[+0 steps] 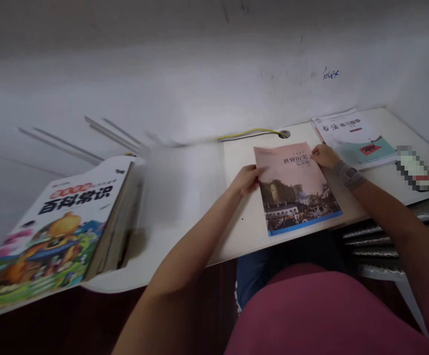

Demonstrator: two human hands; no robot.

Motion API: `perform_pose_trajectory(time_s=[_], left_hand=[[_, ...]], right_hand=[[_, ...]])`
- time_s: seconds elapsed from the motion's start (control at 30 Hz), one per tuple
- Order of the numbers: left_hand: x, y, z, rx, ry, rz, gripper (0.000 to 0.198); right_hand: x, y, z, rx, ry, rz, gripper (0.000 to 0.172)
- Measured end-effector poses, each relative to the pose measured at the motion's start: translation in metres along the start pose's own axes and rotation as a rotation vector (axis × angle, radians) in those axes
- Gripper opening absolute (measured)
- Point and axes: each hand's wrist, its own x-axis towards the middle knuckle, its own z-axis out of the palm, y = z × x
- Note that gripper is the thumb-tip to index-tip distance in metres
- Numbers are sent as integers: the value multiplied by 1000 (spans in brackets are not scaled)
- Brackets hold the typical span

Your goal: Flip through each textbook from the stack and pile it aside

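A pink-covered history textbook with a castle picture lies flat on the white desk. My left hand grips its left edge, fingers curled over the cover. On the book's top right corner rests my right hand, fingers bent and pinching that corner. A grey band wraps my right wrist.
A stack of books topped by a colourful cartoon-covered one stands at the desk's left end. A white and teal workbook lies at the back right. A yellow cable runs along the wall. Metal racks sit under the desk's right side.
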Motion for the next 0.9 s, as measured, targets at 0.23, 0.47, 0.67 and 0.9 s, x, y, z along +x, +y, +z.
perform_pose_trajectory(time_s=[0.23,0.47,0.67,0.9], left_hand=[[-22,-14,15,-184,-40,11,37],[-23,-12,13,-242,41,119,39],[-14,-15,4,-45,104,71,42],[-17,4,8,962,240,569,60]], right_hand=[[-10,-6,8,13,77,-35,24],[-23,-7,-1,91,60,-51,32],[-18,-9,-3,70,-53,-95,29],[-19,-24,-23,-46,73,-180,26]])
